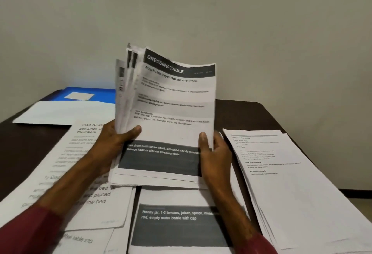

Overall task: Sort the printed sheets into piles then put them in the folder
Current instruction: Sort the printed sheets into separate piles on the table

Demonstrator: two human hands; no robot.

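I hold a stack of printed sheets (167, 113) upright above the table, its front page headed "DRESSING TABLE". My left hand (112, 145) grips the stack's left edge, thumb on the front. My right hand (213, 153) grips the lower right edge, thumb on the front too. Under the stack lies a pile (181, 223) with a dark box listing a honey jar and lemons. A pile of "Bed Linen" sheets (80, 173) lies to the left. A thicker pile (291, 183) lies to the right. The blue folder (88, 92) lies at the back left.
A blank white sheet (66, 113) partly covers the folder. The dark table (247, 113) ends near the plain wall behind and drops off at the right, where the right pile overhangs its edge.
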